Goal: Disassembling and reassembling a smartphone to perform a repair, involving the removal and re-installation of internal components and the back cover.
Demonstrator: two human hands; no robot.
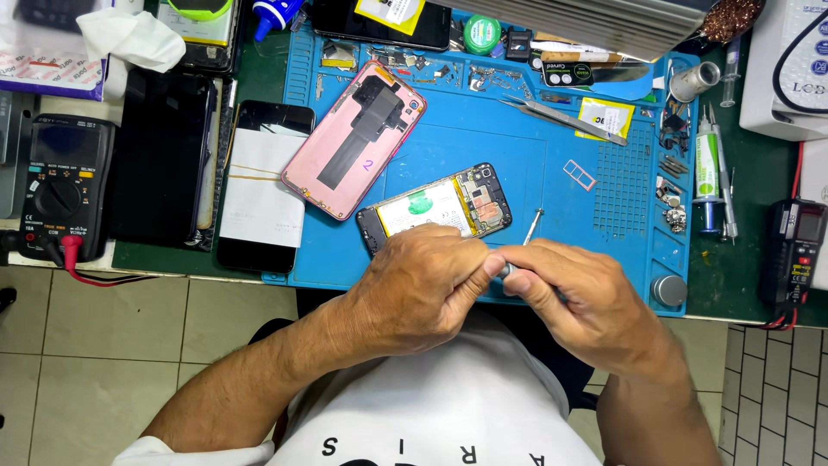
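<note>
An opened phone (pixel 435 207) with its battery and circuit board exposed lies on the blue work mat (pixel 517 147). My left hand (pixel 414 289) rests at the phone's near edge, thumb meeting my right hand. My right hand (pixel 578 298) grips a small metal screwdriver (pixel 526 237), its tip pointing up just right of the phone. A pink back cover (pixel 354 138) lies up-left of the phone.
Tweezers (pixel 565 116), a small pink card tray (pixel 580 174), screws and small parts sit on the mat. A dark phone with white paper (pixel 263 185) and a black multimeter (pixel 62 185) lie left; glue tubes (pixel 707 168) and another meter (pixel 795 250) right.
</note>
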